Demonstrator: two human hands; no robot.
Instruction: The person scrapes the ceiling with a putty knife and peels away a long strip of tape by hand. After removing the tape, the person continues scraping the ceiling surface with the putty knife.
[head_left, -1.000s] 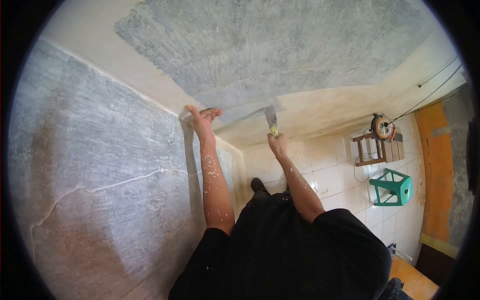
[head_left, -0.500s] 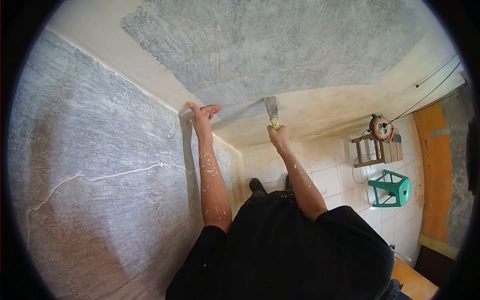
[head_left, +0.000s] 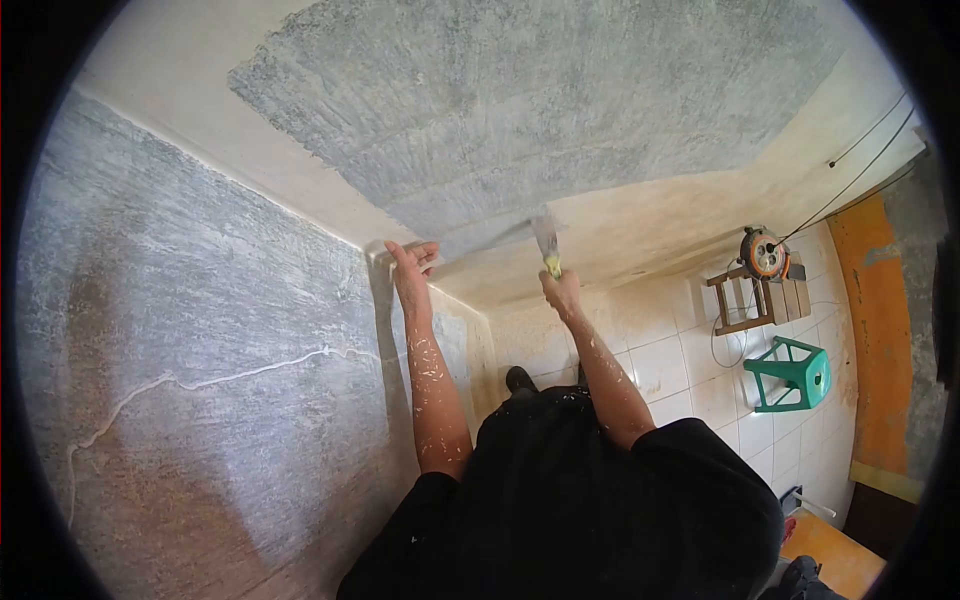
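Observation:
My right hand [head_left: 562, 294] is closed round the yellowish handle of a putty knife [head_left: 547, 240]. Its wide metal blade lies against the front wall [head_left: 620, 215], at the lower edge of a scraped grey patch [head_left: 540, 110] bordered by cream paint. Near the wall corner, my left hand [head_left: 412, 265] is raised with its fingers stretched out and apart, holding nothing. Pale flakes dot both forearms. To the left, a grey scraped side wall [head_left: 220, 290] carries a whitish, jagged filled line [head_left: 250, 366].
On the tiled floor [head_left: 672, 372] at right stand a green plastic stool [head_left: 800, 375] and a small wooden stool [head_left: 785, 300]. A cable reel [head_left: 765, 255] sits on the wooden one, its cord running up the wall. An orange panel [head_left: 872, 330] stands farther right.
The putty knife and my right hand have shifted down a little in view, as has my left hand. More grey shows around the blade, and the whole view has tilted slightly.

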